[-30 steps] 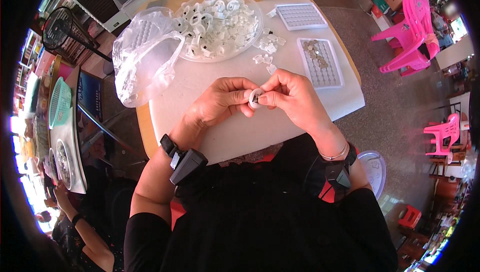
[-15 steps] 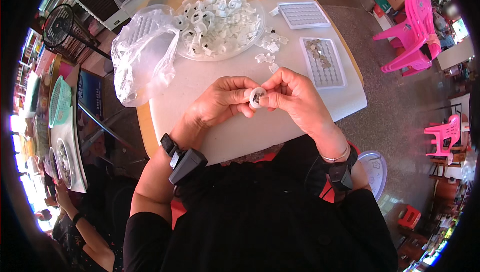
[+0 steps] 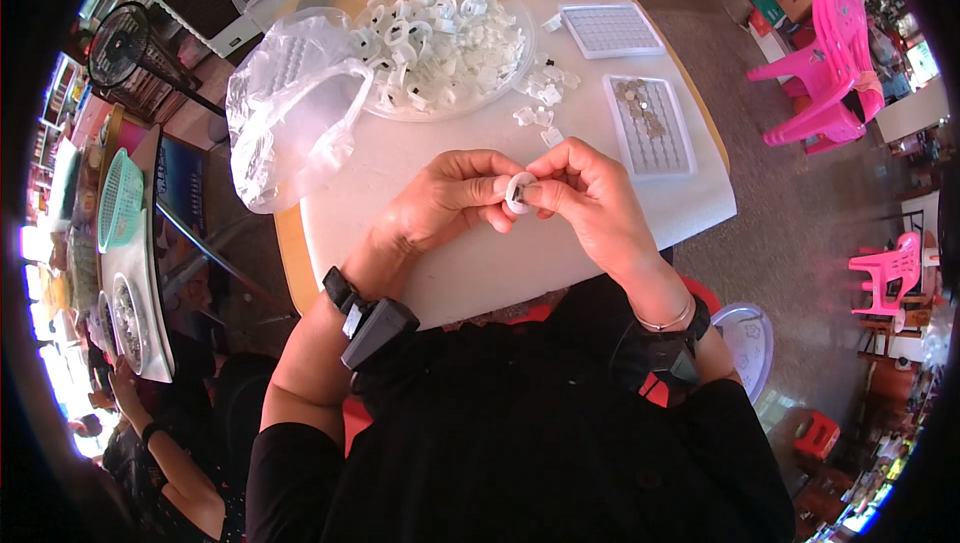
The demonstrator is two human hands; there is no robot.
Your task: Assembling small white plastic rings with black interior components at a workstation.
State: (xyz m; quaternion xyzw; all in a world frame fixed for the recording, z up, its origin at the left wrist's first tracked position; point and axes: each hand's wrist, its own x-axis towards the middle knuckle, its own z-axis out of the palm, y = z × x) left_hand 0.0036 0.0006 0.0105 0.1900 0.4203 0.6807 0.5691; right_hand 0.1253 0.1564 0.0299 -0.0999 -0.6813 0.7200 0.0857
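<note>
Your left hand (image 3: 445,205) and right hand (image 3: 585,193) have stayed put above the white surface (image 3: 520,263), fingers of both still pinching the small white ring (image 3: 519,190), so the fitting continues.

two hands (image 3: 450,198), two gridded trays (image 3: 610,31), three pink chairs (image 3: 830,73)

Both hands meet over white table (image 3: 470,263): left hand (image 3: 445,205) and right hand (image 3: 585,193) pinch one small white plastic ring (image 3: 519,191) between fingertips. Round tray of white rings (image 3: 440,38) beyond, gridded parts tray (image 3: 650,125) right, crumpled clear bag (image 3: 290,108) left.
</note>
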